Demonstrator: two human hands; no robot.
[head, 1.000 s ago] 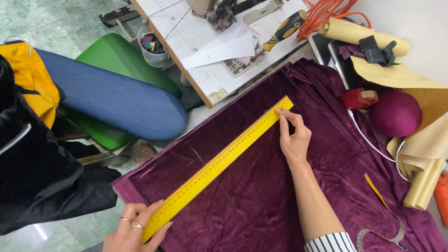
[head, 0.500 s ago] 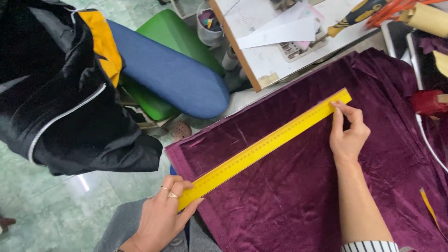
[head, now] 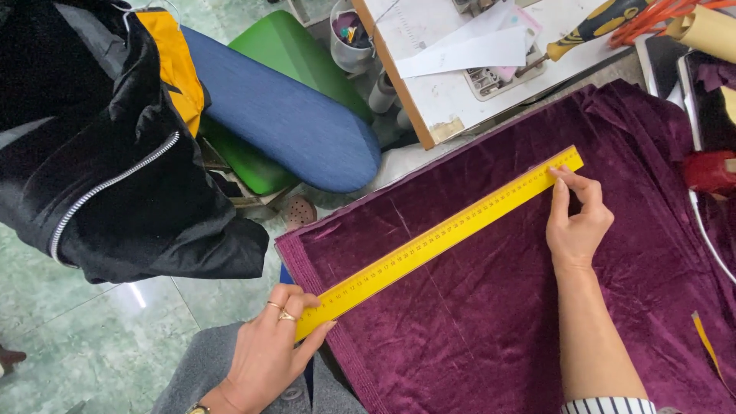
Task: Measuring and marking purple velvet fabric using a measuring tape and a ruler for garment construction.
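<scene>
Both hands pin a yellow ruler (head: 439, 235) diagonally across purple velvet cloth (head: 521, 307).

Left hand (head: 268, 356), rings on two fingers, grips the ruler's near end at the cloth's left hem, thumb below, fingers curled over the top. Right hand (head: 576, 218) presses fingertips on the far end, other fingers loosely curled; striped sleeve cuff (head: 606, 405) at frame bottom. Ruler lies flat on the cloth, running lower left to upper right. Cloth covers the table; a white worktop (head: 445, 100) above it carries papers (head: 468, 50) and a screwdriver (head: 594, 27). Left of the cloth: blue padded board (head: 284, 115) over a green seat (head: 291, 46), black zip jacket (head: 100, 169) with a yellow lining.
</scene>
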